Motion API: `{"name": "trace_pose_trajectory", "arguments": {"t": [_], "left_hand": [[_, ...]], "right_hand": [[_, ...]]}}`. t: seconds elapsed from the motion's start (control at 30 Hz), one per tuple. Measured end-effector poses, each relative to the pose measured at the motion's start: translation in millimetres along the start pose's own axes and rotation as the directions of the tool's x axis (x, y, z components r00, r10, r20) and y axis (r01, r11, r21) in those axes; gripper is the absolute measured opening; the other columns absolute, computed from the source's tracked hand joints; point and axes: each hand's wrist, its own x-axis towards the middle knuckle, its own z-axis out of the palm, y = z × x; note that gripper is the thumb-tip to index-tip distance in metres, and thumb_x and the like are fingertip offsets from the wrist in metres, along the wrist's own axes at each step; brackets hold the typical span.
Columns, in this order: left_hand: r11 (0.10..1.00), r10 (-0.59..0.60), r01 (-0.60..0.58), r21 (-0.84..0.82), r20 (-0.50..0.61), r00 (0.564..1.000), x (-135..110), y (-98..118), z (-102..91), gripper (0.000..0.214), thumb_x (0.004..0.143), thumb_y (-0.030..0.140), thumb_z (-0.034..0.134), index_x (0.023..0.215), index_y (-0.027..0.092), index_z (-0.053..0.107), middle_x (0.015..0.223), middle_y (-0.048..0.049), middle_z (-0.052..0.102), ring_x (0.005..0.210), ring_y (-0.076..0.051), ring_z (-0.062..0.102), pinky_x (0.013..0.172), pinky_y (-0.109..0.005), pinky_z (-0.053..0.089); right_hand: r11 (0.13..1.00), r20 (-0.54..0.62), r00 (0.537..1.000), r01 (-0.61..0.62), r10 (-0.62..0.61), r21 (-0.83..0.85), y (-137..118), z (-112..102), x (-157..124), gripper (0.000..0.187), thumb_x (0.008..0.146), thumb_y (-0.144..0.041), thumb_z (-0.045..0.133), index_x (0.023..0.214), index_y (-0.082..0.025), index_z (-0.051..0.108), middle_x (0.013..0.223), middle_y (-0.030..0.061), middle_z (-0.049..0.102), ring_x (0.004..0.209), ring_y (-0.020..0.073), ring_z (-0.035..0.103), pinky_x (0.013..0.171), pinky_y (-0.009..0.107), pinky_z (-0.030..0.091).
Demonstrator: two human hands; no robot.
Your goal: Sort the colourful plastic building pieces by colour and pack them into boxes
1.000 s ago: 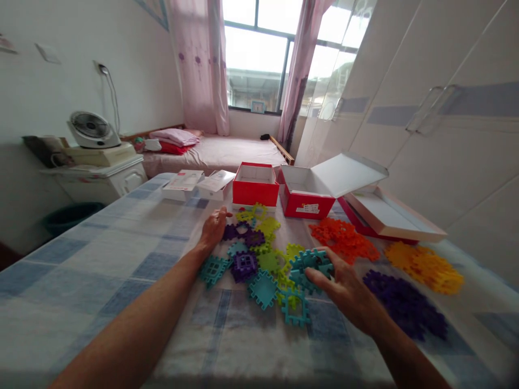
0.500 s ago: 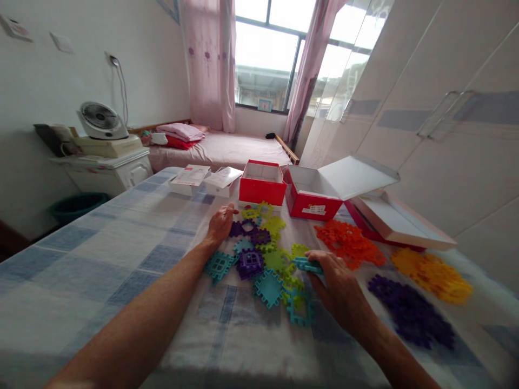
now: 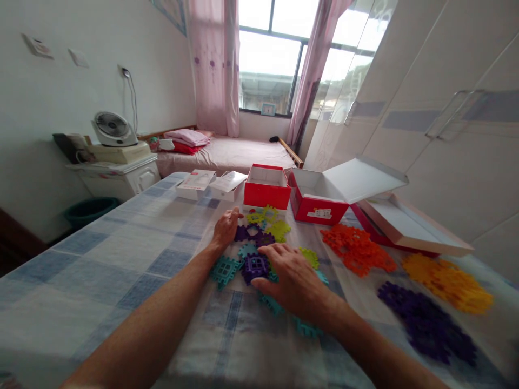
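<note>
A mixed pile of toothed plastic building pieces lies before me. It has a purple window piece (image 3: 255, 263), a teal window piece (image 3: 225, 269) and a lime-green piece (image 3: 279, 230). My left hand (image 3: 227, 228) rests at the pile's left edge with its fingers curled, beside the dark purple pieces (image 3: 247, 233). Whatever those fingers hold, if anything, is hidden. Over the pile's middle reaches my right hand (image 3: 294, 278), thumb and fingers apart, their tips close to the purple window piece. It covers several teal and green pieces; a teal edge (image 3: 323, 276) shows beyond its knuckles.
Orange pieces (image 3: 357, 249), yellow pieces (image 3: 450, 283) and purple pieces (image 3: 425, 323) lie in separate heaps on the right. Behind stand a red box (image 3: 266, 194), an open lidded box (image 3: 318, 210), a shallow box (image 3: 413, 232) and small white boxes (image 3: 197, 185).
My right hand has let go of the teal pieces and moved left over the pile toward the purple window piece. The left hand stays at the pile's edge; the view has shifted slightly.
</note>
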Motion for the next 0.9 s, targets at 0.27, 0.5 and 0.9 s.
{"name": "trace_pose_trajectory", "arguments": {"t": [0.27, 0.5, 0.9], "left_hand": [[1.000, -0.010, 0.010, 0.000, 0.002, 1.000, 0, 2, 0.1, 0.066, 0.089, 0.051, 0.012, 0.086, 0.016, 0.068, 0.099, -0.0103, 0.065, 0.091, -0.022, 0.060, 0.085, -0.034, 0.043], [1.000, -0.013, 0.013, -0.012, 0.006, 1.000, 1, 1, 1.7, 0.064, 0.090, 0.050, 0.014, 0.085, 0.015, 0.068, 0.101, -0.0109, 0.064, 0.095, -0.023, 0.059, 0.088, -0.034, 0.042], [1.000, -0.011, 0.011, -0.004, 0.005, 1.000, 0, 3, -0.1, 0.063, 0.090, 0.049, 0.014, 0.085, 0.016, 0.068, 0.100, -0.0104, 0.064, 0.092, -0.022, 0.060, 0.085, -0.033, 0.043]], "right_hand": [[0.985, 0.002, 0.997, 0.072, -0.072, -0.159, -5, 27, 11, 0.024, 0.082, -0.022, 0.052, 0.105, -0.021, 0.058, 0.100, 0.0070, 0.062, 0.095, 0.0226, 0.053, 0.085, 0.036, 0.038], [0.961, -0.137, 0.962, -0.212, 0.237, 0.176, 27, 1, 27, 0.020, 0.087, -0.031, 0.039, 0.091, -0.019, 0.055, 0.080, 0.0030, 0.062, 0.074, 0.0162, 0.055, 0.065, 0.026, 0.036], [0.954, -0.070, 0.972, -0.202, 0.222, 0.220, 50, 23, 54, 0.017, 0.075, -0.026, 0.052, 0.089, -0.018, 0.056, 0.095, 0.0049, 0.055, 0.085, 0.0151, 0.051, 0.078, 0.028, 0.038]]}}
